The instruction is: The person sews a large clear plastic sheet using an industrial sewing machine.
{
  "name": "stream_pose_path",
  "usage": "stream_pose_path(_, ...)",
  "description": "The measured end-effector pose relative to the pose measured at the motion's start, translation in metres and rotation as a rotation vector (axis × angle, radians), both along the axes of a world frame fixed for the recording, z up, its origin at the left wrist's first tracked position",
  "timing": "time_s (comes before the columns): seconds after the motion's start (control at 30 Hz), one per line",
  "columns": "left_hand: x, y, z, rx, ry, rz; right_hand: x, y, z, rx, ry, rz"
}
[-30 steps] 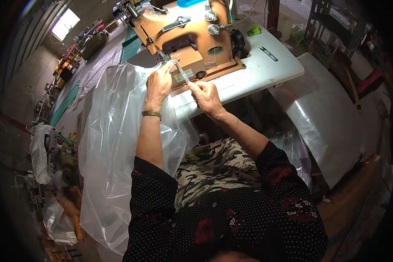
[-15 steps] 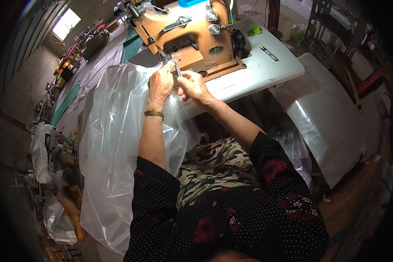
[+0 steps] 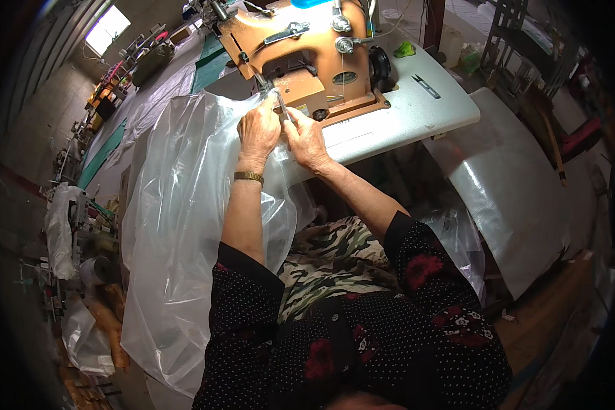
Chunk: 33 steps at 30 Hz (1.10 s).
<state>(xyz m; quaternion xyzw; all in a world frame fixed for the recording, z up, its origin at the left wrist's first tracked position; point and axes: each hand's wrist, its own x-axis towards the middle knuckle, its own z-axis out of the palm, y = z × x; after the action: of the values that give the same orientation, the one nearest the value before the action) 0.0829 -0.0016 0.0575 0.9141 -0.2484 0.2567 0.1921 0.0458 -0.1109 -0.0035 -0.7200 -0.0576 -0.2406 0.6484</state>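
Below the left hand (image 3: 260,131) pinching it hangs plastic (image 3: 181,212), right hand (image 3: 307,140) pinching a strip (image 3: 282,104)

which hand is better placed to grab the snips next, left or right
Probably the right hand: it is nearer the snips, though it pinches a pale strip; the left hand is farther across, at the plastic sheet.

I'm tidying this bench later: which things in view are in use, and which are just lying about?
In use:
- clear plastic sheet, at the left hand
- narrow pale strip, pinched by the right hand
- orange sewing machine
- white worktable

Lying about:
- dark snips
- small green item
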Motion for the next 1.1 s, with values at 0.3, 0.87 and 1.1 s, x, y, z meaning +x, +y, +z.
stream_pose_path(0.3, -0.001, 0.002, -0.007, -0.026, -0.025, -0.008, -0.003, -0.020, 0.012, -0.703, -0.086, -0.224)
stream_pose_path(0.87, 0.004, 0.006, -0.045, -0.600, -0.011, -0.228, -0.001, -0.028, 0.082, -1.183, -0.388, 0.015)
stream_pose_path(1.1, -0.003, -0.006, -0.058, -0.944, 0.050, -0.183, 0.002, -0.031, 0.068, -1.194, -0.395, -0.009)
